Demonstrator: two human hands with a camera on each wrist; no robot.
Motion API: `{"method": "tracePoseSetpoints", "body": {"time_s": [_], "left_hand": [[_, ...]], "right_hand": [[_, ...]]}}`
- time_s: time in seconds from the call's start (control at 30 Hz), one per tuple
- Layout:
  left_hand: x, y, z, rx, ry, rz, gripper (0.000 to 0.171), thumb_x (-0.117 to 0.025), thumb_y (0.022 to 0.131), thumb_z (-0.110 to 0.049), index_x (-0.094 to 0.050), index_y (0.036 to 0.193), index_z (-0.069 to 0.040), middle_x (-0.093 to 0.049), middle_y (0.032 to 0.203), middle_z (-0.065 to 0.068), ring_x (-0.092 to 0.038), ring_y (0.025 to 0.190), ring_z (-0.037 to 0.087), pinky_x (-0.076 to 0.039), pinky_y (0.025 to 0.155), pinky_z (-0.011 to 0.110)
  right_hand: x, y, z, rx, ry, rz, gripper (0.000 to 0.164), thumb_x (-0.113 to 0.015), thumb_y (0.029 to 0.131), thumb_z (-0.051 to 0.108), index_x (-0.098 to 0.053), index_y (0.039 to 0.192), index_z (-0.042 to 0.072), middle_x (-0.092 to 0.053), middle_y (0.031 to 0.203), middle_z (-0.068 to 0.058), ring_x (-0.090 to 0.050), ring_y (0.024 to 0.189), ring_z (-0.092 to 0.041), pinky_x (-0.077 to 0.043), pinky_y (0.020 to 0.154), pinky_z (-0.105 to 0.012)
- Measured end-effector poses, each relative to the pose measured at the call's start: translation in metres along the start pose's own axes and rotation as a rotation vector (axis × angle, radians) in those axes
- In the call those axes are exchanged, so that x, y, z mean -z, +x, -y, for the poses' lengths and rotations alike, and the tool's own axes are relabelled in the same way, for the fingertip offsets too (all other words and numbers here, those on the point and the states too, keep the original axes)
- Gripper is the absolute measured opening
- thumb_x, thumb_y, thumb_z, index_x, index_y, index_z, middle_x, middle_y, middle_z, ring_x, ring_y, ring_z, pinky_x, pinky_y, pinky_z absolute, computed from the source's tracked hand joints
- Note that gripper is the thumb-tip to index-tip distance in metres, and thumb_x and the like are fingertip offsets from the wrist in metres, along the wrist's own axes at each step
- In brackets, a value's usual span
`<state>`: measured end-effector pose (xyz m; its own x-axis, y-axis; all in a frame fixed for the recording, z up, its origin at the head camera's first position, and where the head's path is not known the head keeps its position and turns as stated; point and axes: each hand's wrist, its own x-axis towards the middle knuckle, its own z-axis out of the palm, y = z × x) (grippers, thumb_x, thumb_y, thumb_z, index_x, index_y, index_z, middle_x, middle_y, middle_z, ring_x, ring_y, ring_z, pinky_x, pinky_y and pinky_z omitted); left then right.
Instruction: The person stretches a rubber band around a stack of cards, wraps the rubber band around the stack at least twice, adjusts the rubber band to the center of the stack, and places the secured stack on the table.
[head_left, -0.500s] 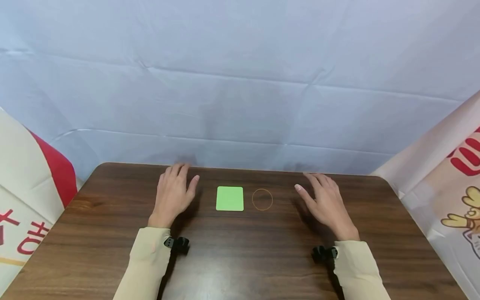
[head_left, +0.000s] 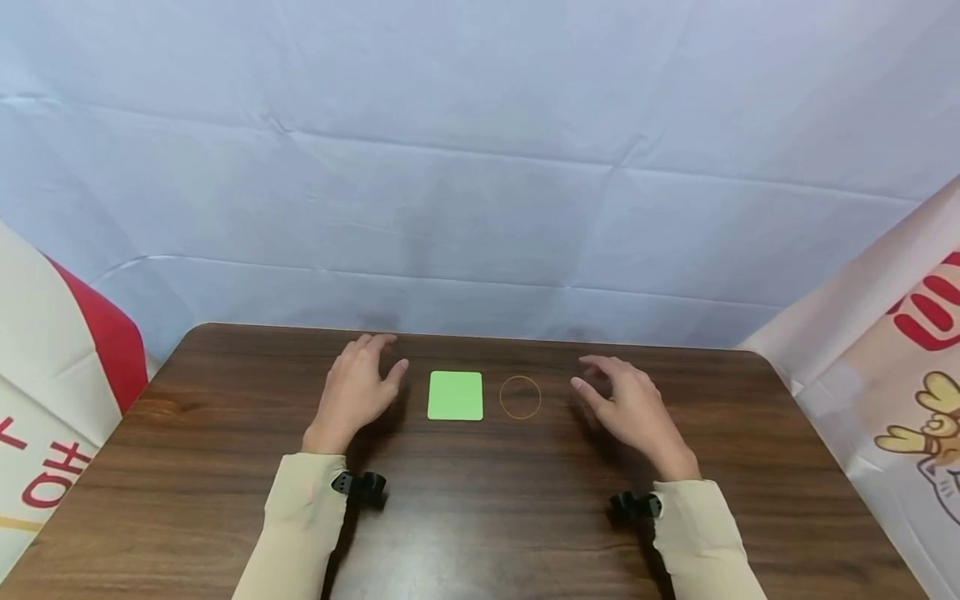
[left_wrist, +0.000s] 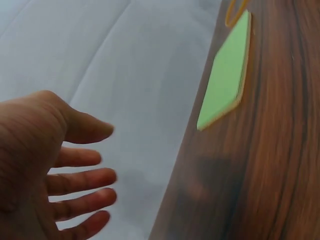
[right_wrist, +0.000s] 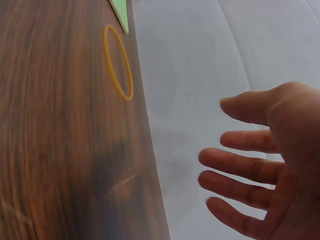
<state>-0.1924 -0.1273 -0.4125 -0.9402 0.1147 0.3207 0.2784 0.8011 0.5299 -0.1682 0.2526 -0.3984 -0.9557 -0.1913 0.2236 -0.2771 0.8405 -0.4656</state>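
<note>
A light green square with rounded corners (head_left: 455, 396) lies flat on the table; from the left wrist view it looks like a thin stack with a tan edge. Just right of it lies a thin orange rubber band (right_wrist: 109, 59), spread in a near circle. My left hand (head_left: 352, 392) hovers left of the green square, fingers spread and relaxed, holding nothing. On the other side, my right hand (head_left: 628, 404) hangs to the right of the rubber band with loose, slightly bent fingers and nothing in them.
The dark wooden table (head_left: 480, 500) has its far edge just beyond the hands. A pale cloth backdrop (head_left: 450, 167) hangs behind it. Printed cloths stand at both sides, a red and white one (head_left: 105, 342) at left and a cartoon one (head_left: 922, 333) at right.
Both hands have moved inward, the left one rightward and the right one leftward, closer to the green square and the rubber band. The view has shifted slightly.
</note>
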Motion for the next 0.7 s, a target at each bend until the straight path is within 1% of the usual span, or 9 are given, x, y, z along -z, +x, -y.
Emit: {"method": "tracePoseSetpoints", "body": {"time_s": [0.07, 0.2, 0.33, 0.47, 0.57, 0.7], "left_hand": [[-0.003, 0.001, -0.003, 0.021, -0.023, 0.051, 0.045, -0.068, 0.097, -0.025, -0.061, 0.134, -0.001, -0.064, 0.123, 0.017, -0.058, 0.114, 0.037, -0.049, 0.092, 0.057], [-0.010, 0.003, -0.009, 0.041, -0.052, 0.138, 0.047, -0.068, 0.097, -0.026, -0.060, 0.136, -0.002, -0.063, 0.123, 0.014, -0.058, 0.114, 0.035, -0.049, 0.092, 0.055], [-0.019, 0.005, -0.013, 0.035, -0.110, 0.225, 0.051, -0.071, 0.096, -0.027, -0.058, 0.139, -0.003, -0.061, 0.123, 0.014, -0.057, 0.112, 0.033, -0.049, 0.090, 0.054], [-0.029, 0.004, -0.014, 0.034, -0.180, 0.305, 0.059, -0.077, 0.092, -0.027, -0.056, 0.142, -0.004, -0.058, 0.122, 0.015, -0.052, 0.110, 0.032, -0.048, 0.090, 0.050], [-0.035, 0.004, -0.012, 0.051, -0.213, 0.348, 0.068, -0.083, 0.087, -0.027, -0.054, 0.144, -0.005, -0.054, 0.122, 0.016, -0.048, 0.111, 0.031, -0.046, 0.092, 0.049], [-0.039, 0.004, -0.009, 0.074, -0.239, 0.376, 0.078, -0.089, 0.079, -0.027, -0.053, 0.145, -0.006, -0.051, 0.124, 0.016, -0.044, 0.114, 0.032, -0.045, 0.095, 0.050]], "right_hand": [[-0.002, 0.001, 0.003, -0.001, 0.021, 0.013, 0.040, -0.067, 0.100, 0.031, -0.065, 0.132, 0.008, -0.071, 0.109, -0.010, -0.067, 0.098, -0.031, -0.051, 0.084, -0.054], [-0.006, 0.003, 0.010, -0.012, 0.060, 0.059, 0.039, -0.069, 0.098, 0.029, -0.065, 0.130, 0.007, -0.072, 0.110, -0.009, -0.068, 0.098, -0.030, -0.051, 0.086, -0.053], [-0.013, 0.007, 0.016, -0.025, 0.082, 0.101, 0.041, -0.070, 0.097, 0.030, -0.066, 0.130, 0.006, -0.073, 0.109, -0.008, -0.068, 0.101, -0.028, -0.051, 0.088, -0.053], [-0.021, 0.013, 0.022, -0.040, 0.091, 0.137, 0.042, -0.070, 0.097, 0.032, -0.066, 0.130, 0.006, -0.072, 0.111, -0.008, -0.067, 0.104, -0.028, -0.051, 0.090, -0.053], [-0.027, 0.018, 0.028, -0.056, 0.087, 0.162, 0.043, -0.071, 0.097, 0.033, -0.067, 0.129, 0.006, -0.071, 0.113, -0.009, -0.066, 0.105, -0.028, -0.051, 0.089, -0.053], [-0.035, 0.024, 0.035, -0.081, 0.068, 0.194, 0.044, -0.072, 0.096, 0.034, -0.067, 0.129, 0.006, -0.069, 0.114, -0.009, -0.065, 0.106, -0.028, -0.050, 0.089, -0.053]]}}
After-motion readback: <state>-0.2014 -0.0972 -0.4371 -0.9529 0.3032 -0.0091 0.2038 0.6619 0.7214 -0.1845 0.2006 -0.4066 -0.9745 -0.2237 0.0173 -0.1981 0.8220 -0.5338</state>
